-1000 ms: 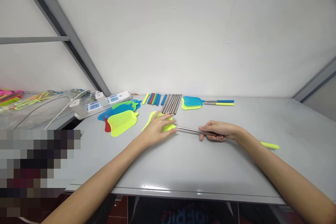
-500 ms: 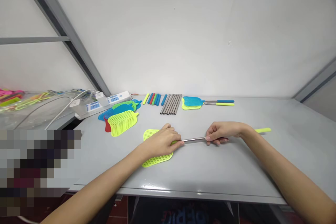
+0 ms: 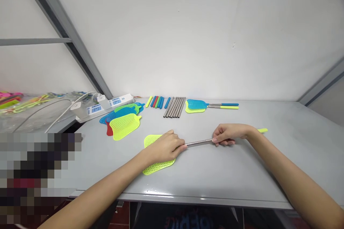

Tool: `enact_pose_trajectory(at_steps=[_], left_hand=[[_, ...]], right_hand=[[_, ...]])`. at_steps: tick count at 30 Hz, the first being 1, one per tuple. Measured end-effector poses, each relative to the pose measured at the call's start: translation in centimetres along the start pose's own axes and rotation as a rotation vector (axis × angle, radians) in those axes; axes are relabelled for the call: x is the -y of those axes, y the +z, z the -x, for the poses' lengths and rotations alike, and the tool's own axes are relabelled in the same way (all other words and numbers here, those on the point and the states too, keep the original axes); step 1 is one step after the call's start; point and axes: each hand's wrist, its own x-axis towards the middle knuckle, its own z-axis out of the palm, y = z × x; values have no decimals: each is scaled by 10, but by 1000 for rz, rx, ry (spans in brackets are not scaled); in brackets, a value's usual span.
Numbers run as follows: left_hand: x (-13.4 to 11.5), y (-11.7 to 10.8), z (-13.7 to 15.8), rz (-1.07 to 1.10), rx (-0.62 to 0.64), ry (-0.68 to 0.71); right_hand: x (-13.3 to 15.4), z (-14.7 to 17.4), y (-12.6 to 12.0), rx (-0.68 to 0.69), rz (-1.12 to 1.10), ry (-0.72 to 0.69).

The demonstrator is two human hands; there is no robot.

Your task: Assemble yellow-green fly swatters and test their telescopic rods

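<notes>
A yellow-green fly swatter (image 3: 159, 168) with a metal rod lies across the front half of the grey table, its perforated head to the left. My left hand (image 3: 169, 146) is closed round the neck where head and rod meet, covering part of the head. Farther right, my right hand (image 3: 224, 135) pinches the metal rod (image 3: 199, 143) between thumb and fingers. Beyond my right wrist, the yellow-green handle (image 3: 263, 130) sticks out; the stretch of rod before it is hidden by that hand and wrist.
Loose swatter heads (image 3: 125, 127) lie left, beside a white power strip (image 3: 110, 104). Along the back are several coloured handles (image 3: 158, 102), metal rods (image 3: 174, 107) and two swatters with rods and handles, a blue one (image 3: 196, 104) on top. A pixelated area covers the lower left.
The handle end has drawn in leftward toward my right hand. The swatter head and my left hand have shifted slightly left and nearer, and a little more rod shows between my hands.
</notes>
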Motion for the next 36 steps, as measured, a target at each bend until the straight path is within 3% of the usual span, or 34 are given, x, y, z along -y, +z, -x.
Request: enact_pose_trajectory(at_steps=[16,22,36], left_hand=[[1,1,8,-115,-51,-44],[-1,-1,8,-178,-42,-44],[-11,-5,5,-269,-33,13]], right_hand=[[10,-8,15,-41,5,-141],[10,-12,21,72,-129,-101],[14,-17,32,185,-357,23]])
